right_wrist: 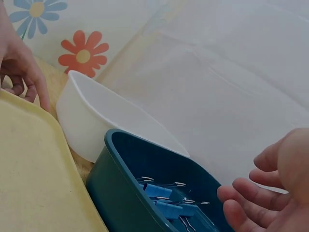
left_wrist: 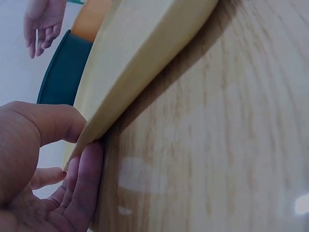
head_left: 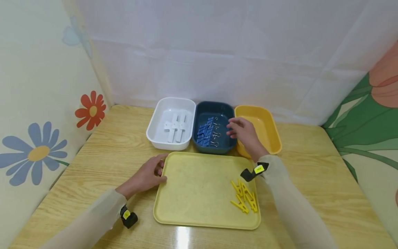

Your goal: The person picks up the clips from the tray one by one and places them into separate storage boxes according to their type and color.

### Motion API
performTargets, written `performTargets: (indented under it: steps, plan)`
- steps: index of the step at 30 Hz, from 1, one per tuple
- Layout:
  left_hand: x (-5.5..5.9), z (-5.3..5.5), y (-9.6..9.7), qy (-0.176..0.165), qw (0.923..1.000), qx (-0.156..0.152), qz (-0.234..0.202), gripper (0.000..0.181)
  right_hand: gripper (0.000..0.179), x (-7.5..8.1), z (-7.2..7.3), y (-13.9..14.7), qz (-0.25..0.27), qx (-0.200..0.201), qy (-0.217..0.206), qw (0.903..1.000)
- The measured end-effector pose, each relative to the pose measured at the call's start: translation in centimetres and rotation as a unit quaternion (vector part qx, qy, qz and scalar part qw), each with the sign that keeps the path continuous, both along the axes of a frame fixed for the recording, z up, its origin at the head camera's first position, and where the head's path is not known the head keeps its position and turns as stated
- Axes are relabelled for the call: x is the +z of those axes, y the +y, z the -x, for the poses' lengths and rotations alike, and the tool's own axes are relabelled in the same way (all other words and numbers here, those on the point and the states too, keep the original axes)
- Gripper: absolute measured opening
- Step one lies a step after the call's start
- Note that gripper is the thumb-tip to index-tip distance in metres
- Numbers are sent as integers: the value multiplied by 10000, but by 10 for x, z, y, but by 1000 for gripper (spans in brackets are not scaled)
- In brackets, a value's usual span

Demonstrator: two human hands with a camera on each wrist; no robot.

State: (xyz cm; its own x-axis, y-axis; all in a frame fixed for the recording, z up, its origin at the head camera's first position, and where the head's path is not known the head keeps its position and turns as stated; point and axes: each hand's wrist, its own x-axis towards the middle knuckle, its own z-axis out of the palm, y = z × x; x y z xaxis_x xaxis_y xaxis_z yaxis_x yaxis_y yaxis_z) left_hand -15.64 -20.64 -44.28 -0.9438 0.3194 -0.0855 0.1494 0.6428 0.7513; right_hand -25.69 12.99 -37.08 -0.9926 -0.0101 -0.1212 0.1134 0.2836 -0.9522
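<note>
My left hand grips the left rim of a pale yellow tray; in the left wrist view the thumb lies on top of the rim and fingers are beneath it. My right hand hovers over the right side of a dark teal bin, fingers loosely bent and holding nothing. Inside that bin lie several blue binder clips with silver wire handles, seen closer as blue clips in the right wrist view. Several yellow clothespins lie on the tray's right part.
Left of the teal bin stands a white bin with several white flat-handled pieces in it. A yellow-orange bin stands on the right, partly behind my right hand. All rest on a wooden table against a white cloth backdrop.
</note>
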Motion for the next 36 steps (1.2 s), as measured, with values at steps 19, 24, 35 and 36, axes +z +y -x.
performTargets:
  steps: [19, 24, 35, 36]
  plan:
    - [5, -1, 1, -38, 10000, 8, 74, 76, 33, 3, -17, 11, -57, 324, 167, 9993]
    - [4, 1, 1, -13, 9999, 2, 108, 76, 33, 2, -19, 14, -151, 388, 175, 9990]
    - [3, 0, 0, -10, 10000, -8, 79, 77, 34, 0, -32, 22, -400, 538, 148, 9976]
    - [3, 0, -1, -7, 10000, -14, 81, 76, 34, -1, -34, 23, -413, 551, 131, 9975]
